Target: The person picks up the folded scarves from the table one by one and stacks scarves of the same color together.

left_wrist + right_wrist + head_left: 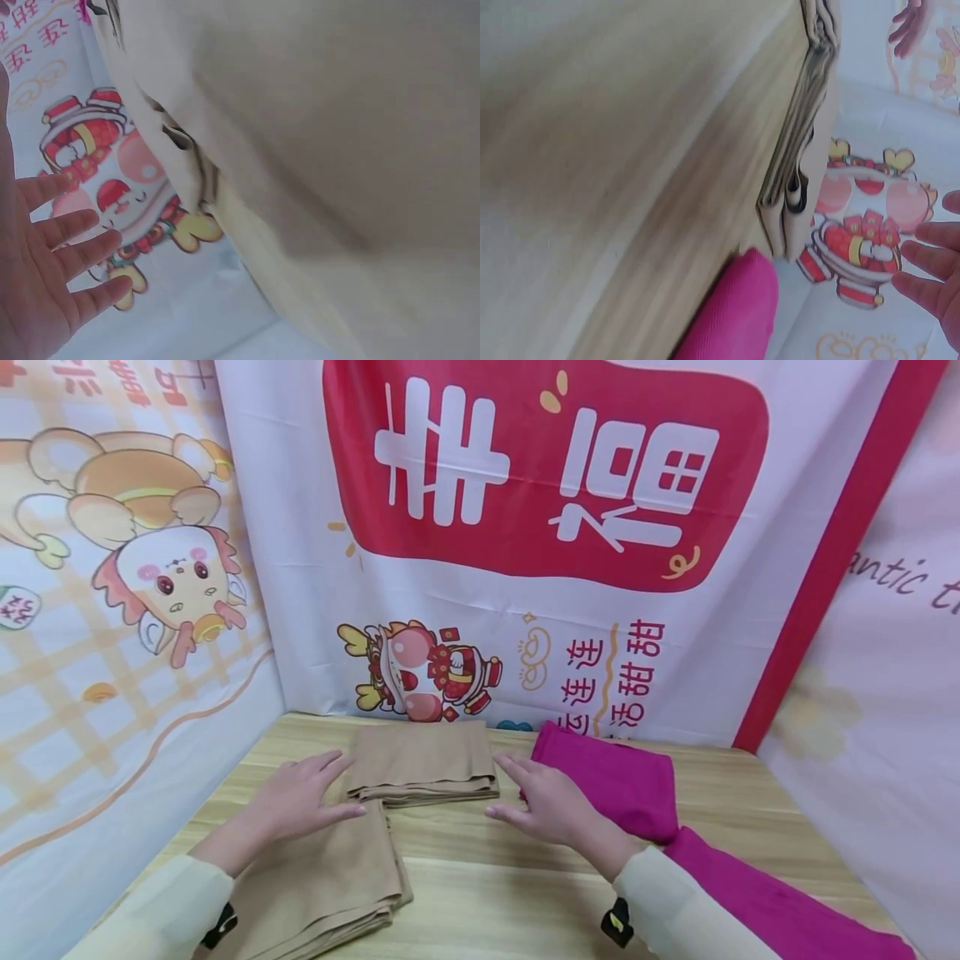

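Note:
A folded tan cloth (423, 756) lies at the back middle of the table, its layered edge facing front. My left hand (300, 797), fingers extended, hovers by its left side, above a second folded tan cloth (337, 881) at front left. On the other side my right hand (551, 802) is spread, fingertips near the back cloth's right edge and overlapping a folded magenta cloth (618, 781) in the head view. Both hands hold nothing. In the right wrist view the tan layers (795, 157) stand beside the magenta cloth (731, 319).
Another magenta cloth (772, 902) reaches along the front right of the wooden table (487, 893). Printed white hangings stand behind (300, 568) and at both sides. Black bands (617, 922) show at the sleeve cuffs.

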